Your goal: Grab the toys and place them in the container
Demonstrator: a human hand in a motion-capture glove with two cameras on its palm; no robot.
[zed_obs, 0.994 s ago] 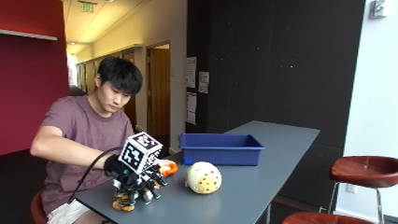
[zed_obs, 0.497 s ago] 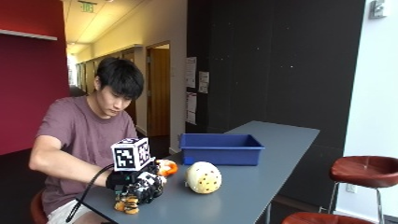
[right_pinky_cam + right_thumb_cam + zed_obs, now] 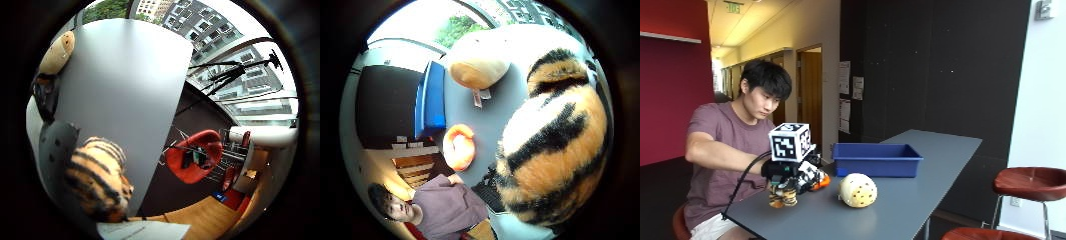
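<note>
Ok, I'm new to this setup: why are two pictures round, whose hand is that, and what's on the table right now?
No robot here: a person works with a gloved right hand. The two round pictures come from cameras on that palm, one beside the thumb, one beside the little finger; the ordinary picture is taken from beside the table. On the grey table stand a blue container, a cream round plush toy and an orange toy. The hand is down on a striped tiger plush toy, which fills the thumb-side view; whether the fingers have closed round it isn't visible.
</note>
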